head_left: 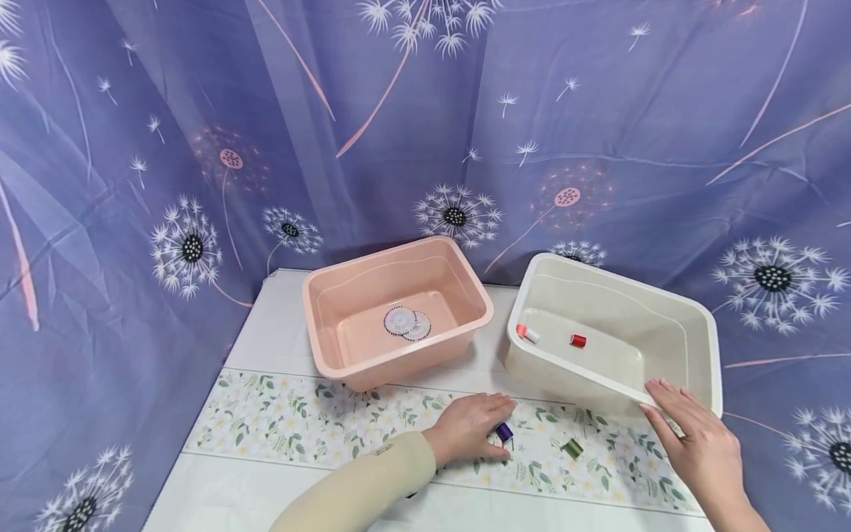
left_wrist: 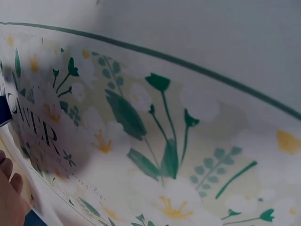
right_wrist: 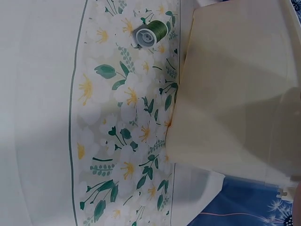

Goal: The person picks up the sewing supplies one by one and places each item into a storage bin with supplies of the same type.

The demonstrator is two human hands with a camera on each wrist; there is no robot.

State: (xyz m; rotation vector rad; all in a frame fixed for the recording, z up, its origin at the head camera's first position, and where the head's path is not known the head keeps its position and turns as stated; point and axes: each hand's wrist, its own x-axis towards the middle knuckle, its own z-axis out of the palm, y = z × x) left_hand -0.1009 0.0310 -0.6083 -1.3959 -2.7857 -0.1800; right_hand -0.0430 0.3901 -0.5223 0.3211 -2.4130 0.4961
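Note:
My left hand [head_left: 470,427] is low over the table, its fingers and thumb spread around a purple thread spool [head_left: 504,432]. In the left wrist view, a dark edge of that spool [left_wrist: 4,111] shows apart from the fingers [left_wrist: 10,188]. A green thread spool [head_left: 572,448] lies on the table between my hands. My right hand [head_left: 698,436] rests with straight fingers on the near right rim of a white bin [head_left: 608,377]. Inside that bin lie a red spool [head_left: 578,340], a white spool [head_left: 532,335] and a coral-coloured spool [head_left: 521,330] partly behind the rim.
Left of the white bin stands a pink bin [head_left: 399,362] with two overlapping round wheels of pins [head_left: 400,321] on its floor. A floral strip [head_left: 279,414] runs across the white table. Purple dandelion curtains [head_left: 399,148] hang behind and at both sides.

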